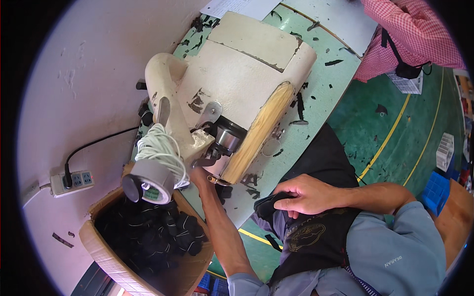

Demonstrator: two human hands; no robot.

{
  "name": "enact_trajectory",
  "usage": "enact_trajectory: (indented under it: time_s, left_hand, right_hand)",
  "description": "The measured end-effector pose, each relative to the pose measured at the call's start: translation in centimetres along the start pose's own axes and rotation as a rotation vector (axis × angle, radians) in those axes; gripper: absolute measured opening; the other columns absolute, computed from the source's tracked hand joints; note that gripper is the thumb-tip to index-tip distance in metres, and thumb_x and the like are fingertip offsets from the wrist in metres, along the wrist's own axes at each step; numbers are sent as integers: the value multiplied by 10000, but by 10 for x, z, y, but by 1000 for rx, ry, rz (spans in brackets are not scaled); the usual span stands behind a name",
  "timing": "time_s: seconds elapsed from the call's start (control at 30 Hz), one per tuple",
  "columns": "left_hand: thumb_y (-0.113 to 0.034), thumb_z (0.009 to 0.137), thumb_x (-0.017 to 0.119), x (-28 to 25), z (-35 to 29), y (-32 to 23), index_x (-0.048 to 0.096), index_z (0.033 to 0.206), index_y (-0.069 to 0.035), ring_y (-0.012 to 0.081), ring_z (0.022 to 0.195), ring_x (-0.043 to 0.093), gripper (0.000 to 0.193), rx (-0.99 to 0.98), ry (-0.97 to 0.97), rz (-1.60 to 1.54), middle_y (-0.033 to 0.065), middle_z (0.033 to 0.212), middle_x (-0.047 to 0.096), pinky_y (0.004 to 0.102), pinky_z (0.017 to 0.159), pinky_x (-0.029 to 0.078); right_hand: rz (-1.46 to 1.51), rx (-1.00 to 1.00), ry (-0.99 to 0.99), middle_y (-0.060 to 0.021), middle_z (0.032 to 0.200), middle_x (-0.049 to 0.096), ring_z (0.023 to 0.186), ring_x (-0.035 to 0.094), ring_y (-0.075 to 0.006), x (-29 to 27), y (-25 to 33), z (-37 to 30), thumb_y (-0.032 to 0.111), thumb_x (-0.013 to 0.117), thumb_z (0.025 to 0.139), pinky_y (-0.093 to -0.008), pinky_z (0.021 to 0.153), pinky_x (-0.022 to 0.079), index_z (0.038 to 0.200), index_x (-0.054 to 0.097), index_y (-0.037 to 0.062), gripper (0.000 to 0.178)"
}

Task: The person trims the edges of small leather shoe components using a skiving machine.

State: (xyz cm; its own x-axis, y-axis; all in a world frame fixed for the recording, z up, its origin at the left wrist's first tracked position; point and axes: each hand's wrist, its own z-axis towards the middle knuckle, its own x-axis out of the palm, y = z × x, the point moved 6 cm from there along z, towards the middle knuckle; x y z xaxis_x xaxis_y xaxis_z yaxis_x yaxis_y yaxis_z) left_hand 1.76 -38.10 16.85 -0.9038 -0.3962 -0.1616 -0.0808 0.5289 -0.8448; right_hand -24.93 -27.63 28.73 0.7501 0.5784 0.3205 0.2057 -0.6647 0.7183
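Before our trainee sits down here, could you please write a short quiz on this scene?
1. True or false: the black cable is plugged into the white power strip.
2. Which is nearer the cardboard box: (a) the left hand or (b) the right hand?
3. Fill in the blank: the piece held in the right hand is coloured ____.

Key: 1 true; 2 a; 3 black.
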Motion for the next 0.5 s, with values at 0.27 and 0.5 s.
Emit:
enact_trajectory:
  time_s: [0.27,0.5]
  left_hand:
    - [-173,907,578,-15,22,22,539,1298,44,275,960,686,448,40,-22,-57,154,1173,653,380,795,595]
    - [-177,916,572,-15,23,19,542,1297,37,268,950,687,438,27,-24,-87,147,1167,654,376,797,593]
  right_hand:
    - [38,2,-29,-79,791,683,678,677,-110,-8,-5,3,227,642,979,-258,623,551,1129,638,-21,290]
    - [99,-13,-72,-75,744,684,648,672,-112,-10,-5,3,233,640,963,-264,602,532,1078,650,-15,273]
